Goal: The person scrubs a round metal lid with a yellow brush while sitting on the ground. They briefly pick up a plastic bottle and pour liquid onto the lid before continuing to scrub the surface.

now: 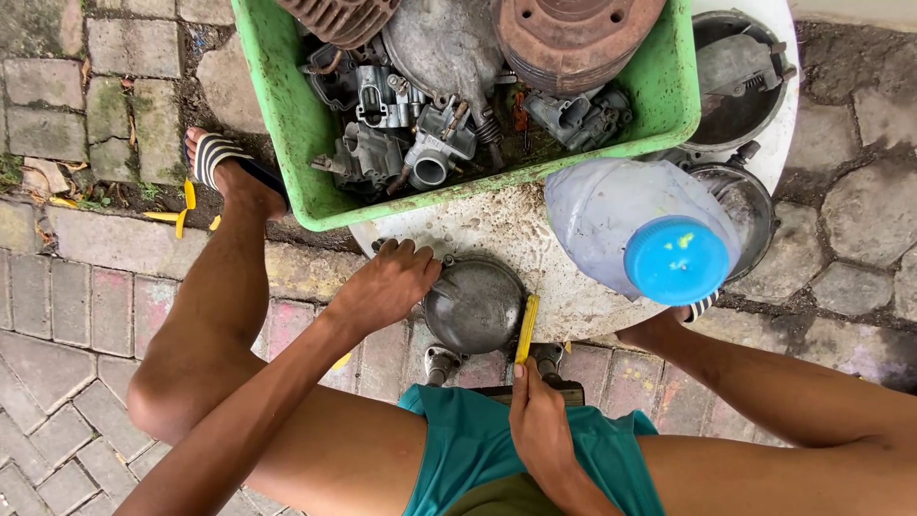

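— Two hands, both busy at the worktop's (497,234) near edge. What's the left hand (384,285) on?

— It lies over the left rim of a round grey metal cover (475,306), fingers curled onto the edge, so its grip is closed on the cover. The cover sits on the white round worktop, right at the front.

— And the right hand (541,420)?

— Lower down, above the teal shorts (478,449). Its grip is closed round a dark handle, and a yellow tool (527,328) stands up from it, the tip touching the cover's right side.

— What's behind?

— A green tub (287,124) full of grey carburettors and rusty finned cylinders. Just right of the cover lies a clear plastic jug (611,225) with a blue cap (676,260). Further right, two dark round housings sit at the worktop's edge.

— The ground?

— Paving bricks, with a striped sandal (215,155) by the tub.
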